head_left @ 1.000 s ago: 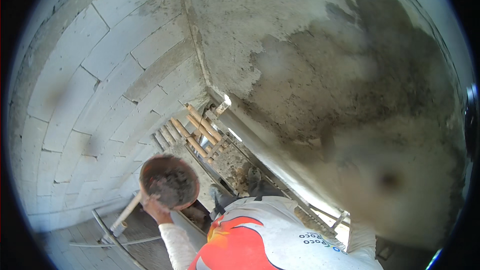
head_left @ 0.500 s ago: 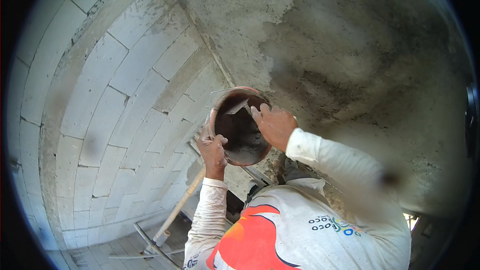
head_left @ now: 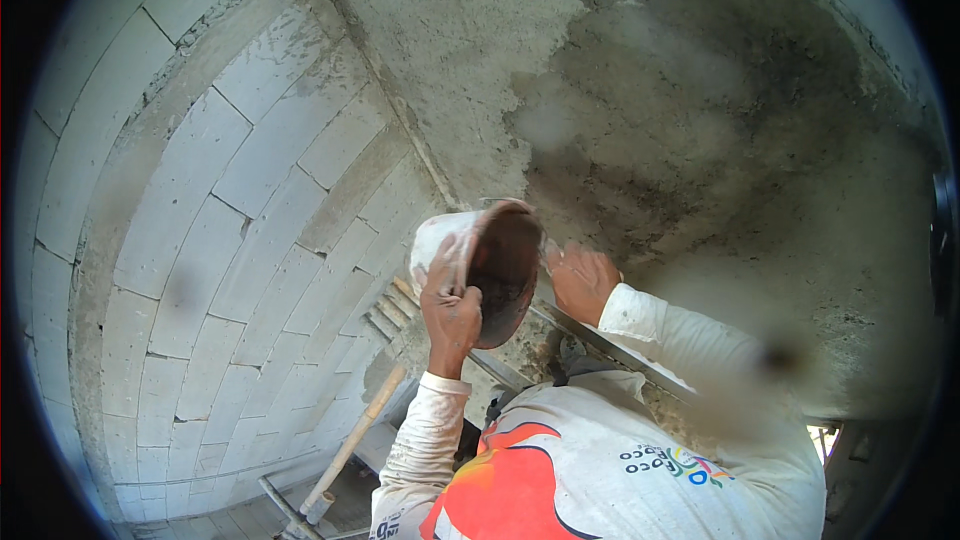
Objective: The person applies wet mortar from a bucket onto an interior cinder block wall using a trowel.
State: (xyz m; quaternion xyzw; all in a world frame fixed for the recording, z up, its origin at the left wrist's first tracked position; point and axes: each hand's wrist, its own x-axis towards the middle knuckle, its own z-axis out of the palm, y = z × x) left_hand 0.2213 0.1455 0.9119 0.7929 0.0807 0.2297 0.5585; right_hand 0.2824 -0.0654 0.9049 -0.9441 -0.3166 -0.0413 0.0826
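A round bucket with a pale outside and a brown, dirt-coated inside is held up in front of my chest. It is tipped on its side, its mouth turned toward the right. My left hand grips its near left rim, thumb over the edge and fingers spread along the outer wall. Close to the right rim is my right hand, its fingers curled and slightly blurred. Whatever the right hand grips is hidden or smeared at the bucket's edge.
A pale block wall rises on the left, meeting a rough grey plastered surface with a dark damp patch. Below the bucket are boards. A wooden pole slants beside my left forearm, near metal bars lower left.
The bucket has tipped, its mouth swinging rightward and showing more of its outer wall. My right hand has moved out of the bucket to its right edge; the pale angular blade inside is no longer visible.
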